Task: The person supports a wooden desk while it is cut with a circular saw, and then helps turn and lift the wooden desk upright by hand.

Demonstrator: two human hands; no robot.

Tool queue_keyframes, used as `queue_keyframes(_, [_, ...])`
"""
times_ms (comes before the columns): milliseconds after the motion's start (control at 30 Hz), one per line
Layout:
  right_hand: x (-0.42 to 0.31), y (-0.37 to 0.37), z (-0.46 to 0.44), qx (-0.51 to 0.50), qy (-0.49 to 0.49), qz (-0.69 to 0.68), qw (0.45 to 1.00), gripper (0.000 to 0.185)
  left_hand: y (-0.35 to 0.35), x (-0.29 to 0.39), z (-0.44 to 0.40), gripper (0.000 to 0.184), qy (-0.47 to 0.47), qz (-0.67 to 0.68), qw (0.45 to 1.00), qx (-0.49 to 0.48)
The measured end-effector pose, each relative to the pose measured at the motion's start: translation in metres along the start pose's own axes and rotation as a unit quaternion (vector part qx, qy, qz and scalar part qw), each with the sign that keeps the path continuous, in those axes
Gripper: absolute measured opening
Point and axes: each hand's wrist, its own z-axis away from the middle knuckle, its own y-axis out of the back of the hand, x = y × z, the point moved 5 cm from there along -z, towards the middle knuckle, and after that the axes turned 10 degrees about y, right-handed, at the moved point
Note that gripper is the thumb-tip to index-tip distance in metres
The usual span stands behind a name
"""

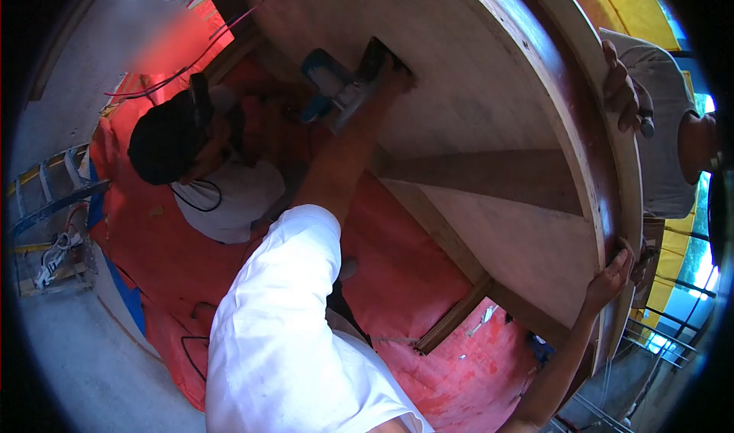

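My left hand (396, 78), at the end of a white-sleeved arm, is up against the wooden panel (474, 89). Its fingers are bent at a dark block (372, 57) beside a blue and grey power tool (330, 75). Whether that block belongs to the tool, I cannot tell. A co-worker in a dark cap (164, 139) is close by, one arm reaching toward the tool; their grip is hidden. Low on the right, my right hand (610, 282) is closed over the panel's curved rim (605, 204).
Another person's hand (623, 93) rests on the rim at upper right. Wooden braces (489, 177) cross the panel. Red sheeting (405, 242) spreads below, with cables (195, 341) at left. A ladder (53, 184) stands at far left.
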Motion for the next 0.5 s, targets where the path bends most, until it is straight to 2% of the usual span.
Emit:
queue_keyframes(100, [-0.004, 0.000, 0.000, -0.001, -0.006, 0.001, 1.000, 0.032, 0.004, 0.000, 0.000, 0.063, -0.039, -0.077, 0.995, 0.045])
queue_keyframes(167, [0.001, -0.001, 0.001, 0.002, 0.000, 0.014, 1.000, 0.032, 0.016, -0.010, -0.029, 0.055, -0.114, -0.224, 0.968, 0.010])
queue_keyframes(233, [-0.005, 0.000, 0.000, 0.002, 0.000, 0.016, 1.000, 0.032, 0.017, -0.017, -0.036, 0.052, -0.105, -0.207, 0.970, -0.067])
queue_keyframes(267, [-0.007, 0.000, -0.001, 0.002, 0.000, 0.017, 1.000, 0.032, 0.014, -0.025, -0.033, 0.051, -0.058, -0.116, 0.983, -0.127])
queue_keyframes(333, [-0.007, 0.000, -0.002, 0.002, -0.001, 0.013, 1.000, 0.032, 0.009, -0.034, -0.034, 0.049, 0.011, -0.039, 0.990, -0.137])
queue_keyframes(367, [-0.005, 0.000, -0.001, 0.001, -0.002, 0.011, 1.000, 0.032, 0.007, -0.037, -0.040, 0.045, 0.033, -0.057, 0.994, -0.089])
queue_keyframes(433, [-0.005, -0.001, -0.001, 0.004, 0.008, 0.012, 1.000, 0.033, 0.004, -0.041, -0.043, 0.040, -0.002, -0.080, 0.996, -0.025])
queue_keyframes(500, [-0.002, -0.001, 0.000, 0.004, 0.010, 0.013, 1.000, 0.034, -0.013, -0.033, -0.014, 0.037, -0.082, -0.073, 0.994, -0.013])
